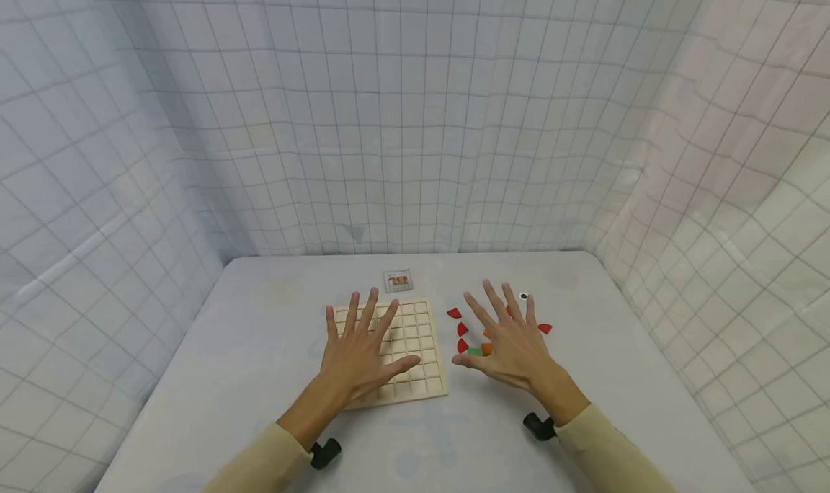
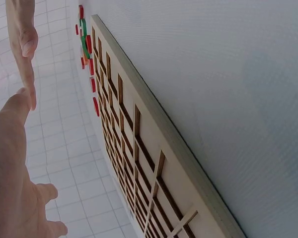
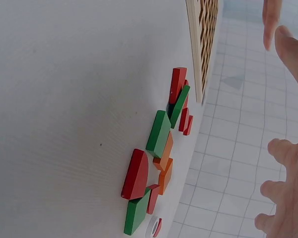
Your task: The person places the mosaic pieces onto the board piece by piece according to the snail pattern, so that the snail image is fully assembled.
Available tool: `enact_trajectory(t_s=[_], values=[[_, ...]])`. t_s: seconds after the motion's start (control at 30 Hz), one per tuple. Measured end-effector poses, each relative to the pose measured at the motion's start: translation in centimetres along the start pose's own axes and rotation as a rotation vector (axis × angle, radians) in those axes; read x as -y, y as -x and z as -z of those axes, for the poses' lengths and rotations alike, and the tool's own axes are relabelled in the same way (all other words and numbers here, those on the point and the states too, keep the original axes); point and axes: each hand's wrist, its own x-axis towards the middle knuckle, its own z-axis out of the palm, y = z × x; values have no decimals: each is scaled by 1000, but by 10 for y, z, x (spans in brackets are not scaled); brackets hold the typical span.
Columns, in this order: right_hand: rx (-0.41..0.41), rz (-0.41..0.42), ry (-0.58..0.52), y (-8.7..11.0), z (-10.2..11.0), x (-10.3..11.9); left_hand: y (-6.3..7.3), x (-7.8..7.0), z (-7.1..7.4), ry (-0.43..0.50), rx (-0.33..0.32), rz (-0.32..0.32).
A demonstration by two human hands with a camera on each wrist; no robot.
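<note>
Our left hand and right hand hover palms down, fingers spread and straight, holding nothing. The board lies beneath our left fingers and reaches past the thumb; the cells left uncovered hold no pieces. The pieces lie under our right fingers and ahead of the right thumb, with one red one outside the little finger. Just beyond our left forefinger is a card, and a white disc shows between the tips of our right ring and little fingers.

We judge this to be a pause with no piece in hand. Handling one would call for lowering the right fingers and closing thumb and forefinger on its edges.

The head view alone shows the card, but our right hand hides part of the heap there. The right wrist view uncovers it: thick green pieces and orange pieces among red ones, some touching. The left wrist view brings out the board's thick edge and sunken cells, with our left fingers clear of it.
</note>
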Motion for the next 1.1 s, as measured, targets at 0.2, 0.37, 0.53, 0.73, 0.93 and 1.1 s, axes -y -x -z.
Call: enact_trajectory(t_s=[0.2, 0.37, 0.53, 0.73, 0.93, 1.1], values=[[0, 0, -39, 2, 0, 2, 2, 1, 2, -14, -14, 9], [18, 6, -72, 3, -3, 7, 5, 7, 5, -16, -9, 17], [64, 40, -91, 2, -7, 19, 16, 21, 5, 2, 17, 37], [137, 114, -139, 3, -10, 37, 35, 45, 3, 40, 86, 67], [221, 173, -164, 9, -16, 51, 53, 63, 3, 110, 189, 77], [234, 214, -138, 13, -21, 56, 59, 68, 5, 156, 200, 40]])
